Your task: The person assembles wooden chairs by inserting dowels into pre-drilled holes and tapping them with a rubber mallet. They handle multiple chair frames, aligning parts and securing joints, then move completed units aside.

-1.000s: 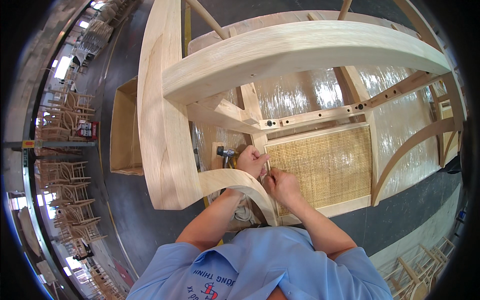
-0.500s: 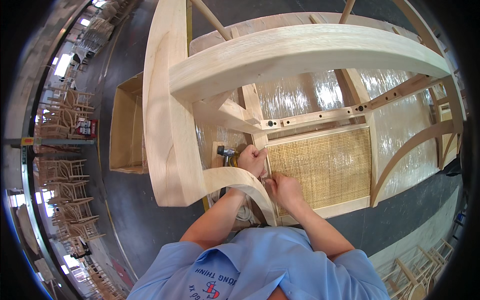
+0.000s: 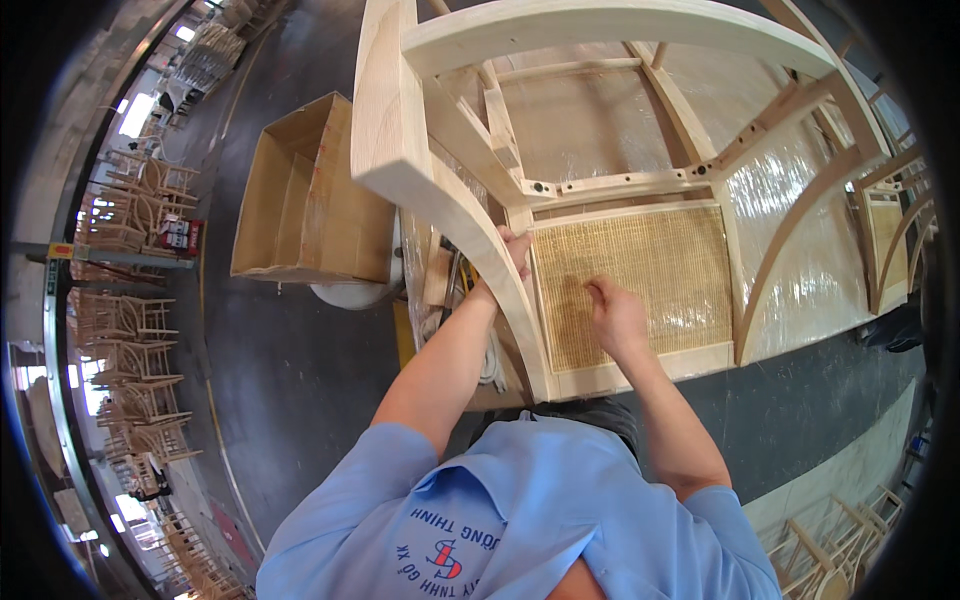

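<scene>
On the dark grey floor (image 3: 290, 360), a thin pale line (image 3: 211, 400) is running. At the left, wooden chairs (image 3: 132, 325) are standing close together, and bright windows (image 3: 137, 115) are shining. Other chairs (image 3: 812, 548) are standing at the lower right.

Wears lt-blue shirt (image 3: 530, 510) w/ short slvs (image 3: 375, 475), red & dk-blue logo (image 3: 446, 561), plus dk trousers (image 3: 608, 412).

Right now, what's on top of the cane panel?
The right hand is over the cane panel; whether it touches or pinches anything small, I can't tell. The patch beneath the hand is covered.
</scene>
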The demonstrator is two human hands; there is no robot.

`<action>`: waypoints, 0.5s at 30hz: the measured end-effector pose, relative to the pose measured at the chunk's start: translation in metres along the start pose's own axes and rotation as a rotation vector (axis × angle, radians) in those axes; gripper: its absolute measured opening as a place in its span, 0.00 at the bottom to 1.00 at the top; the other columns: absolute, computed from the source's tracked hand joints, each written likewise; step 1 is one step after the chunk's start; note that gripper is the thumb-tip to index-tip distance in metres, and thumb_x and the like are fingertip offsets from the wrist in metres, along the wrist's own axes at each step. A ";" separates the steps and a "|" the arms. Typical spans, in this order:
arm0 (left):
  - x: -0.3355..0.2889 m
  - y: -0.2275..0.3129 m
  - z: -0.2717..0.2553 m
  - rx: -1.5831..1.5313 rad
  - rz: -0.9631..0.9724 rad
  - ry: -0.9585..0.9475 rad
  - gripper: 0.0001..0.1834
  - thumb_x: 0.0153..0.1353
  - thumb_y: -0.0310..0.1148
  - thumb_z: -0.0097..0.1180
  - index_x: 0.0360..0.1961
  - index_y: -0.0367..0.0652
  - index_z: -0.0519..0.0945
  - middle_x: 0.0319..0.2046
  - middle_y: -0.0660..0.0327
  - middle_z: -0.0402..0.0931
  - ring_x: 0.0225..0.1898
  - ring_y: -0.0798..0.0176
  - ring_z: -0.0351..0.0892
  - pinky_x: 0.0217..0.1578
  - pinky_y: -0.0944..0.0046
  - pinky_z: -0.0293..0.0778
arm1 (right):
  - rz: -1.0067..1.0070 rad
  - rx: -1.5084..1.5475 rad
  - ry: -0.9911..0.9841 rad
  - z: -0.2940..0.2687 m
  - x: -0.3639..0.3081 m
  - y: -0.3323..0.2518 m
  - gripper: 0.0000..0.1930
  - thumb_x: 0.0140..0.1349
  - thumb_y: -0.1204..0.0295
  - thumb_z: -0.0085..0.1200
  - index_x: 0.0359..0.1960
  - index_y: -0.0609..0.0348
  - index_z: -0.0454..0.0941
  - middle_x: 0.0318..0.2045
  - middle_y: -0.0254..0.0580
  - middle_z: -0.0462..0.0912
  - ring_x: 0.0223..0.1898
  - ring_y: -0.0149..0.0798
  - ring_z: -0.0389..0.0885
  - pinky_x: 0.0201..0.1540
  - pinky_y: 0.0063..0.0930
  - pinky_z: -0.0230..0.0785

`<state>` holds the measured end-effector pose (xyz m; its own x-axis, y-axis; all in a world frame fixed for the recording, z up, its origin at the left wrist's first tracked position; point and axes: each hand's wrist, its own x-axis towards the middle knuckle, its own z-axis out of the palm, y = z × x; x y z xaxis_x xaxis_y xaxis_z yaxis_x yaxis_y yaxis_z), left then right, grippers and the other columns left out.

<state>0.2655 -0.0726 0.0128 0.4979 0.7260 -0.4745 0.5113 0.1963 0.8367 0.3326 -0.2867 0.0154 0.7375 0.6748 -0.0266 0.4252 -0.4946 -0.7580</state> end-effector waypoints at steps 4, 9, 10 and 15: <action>-0.005 -0.022 -0.013 -0.118 0.063 -0.024 0.18 0.71 0.48 0.59 0.39 0.42 0.74 0.26 0.60 0.78 0.20 0.66 0.77 0.20 0.64 0.75 | 0.021 0.061 -0.072 -0.023 -0.048 0.006 0.08 0.68 0.73 0.56 0.43 0.60 0.84 0.35 0.58 0.86 0.39 0.58 0.86 0.41 0.46 0.78; -0.063 -0.061 -0.051 -0.334 0.031 -0.026 0.17 0.76 0.45 0.52 0.53 0.43 0.77 0.32 0.58 0.82 0.25 0.67 0.80 0.26 0.65 0.78 | 0.071 0.070 -0.229 -0.031 -0.153 0.034 0.08 0.65 0.72 0.60 0.42 0.61 0.85 0.33 0.55 0.86 0.35 0.56 0.87 0.40 0.43 0.78; -0.080 -0.074 -0.061 -0.270 0.079 0.016 0.16 0.77 0.44 0.51 0.53 0.43 0.77 0.33 0.58 0.82 0.25 0.67 0.80 0.26 0.66 0.78 | 0.103 0.086 -0.297 -0.031 -0.172 0.041 0.07 0.65 0.71 0.60 0.42 0.59 0.85 0.33 0.54 0.87 0.35 0.55 0.87 0.40 0.43 0.78; -0.184 -0.133 -0.103 -0.238 -0.051 0.157 0.14 0.77 0.41 0.52 0.53 0.44 0.79 0.30 0.62 0.81 0.23 0.69 0.79 0.23 0.68 0.76 | 0.121 0.193 -0.546 -0.011 -0.224 0.036 0.07 0.65 0.69 0.63 0.40 0.59 0.86 0.31 0.49 0.87 0.29 0.43 0.86 0.36 0.35 0.77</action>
<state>0.0335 -0.1638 0.0166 0.3513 0.8010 -0.4848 0.3445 0.3709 0.8624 0.1885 -0.4616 0.0019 0.3767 0.8290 -0.4134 0.2141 -0.5121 -0.8318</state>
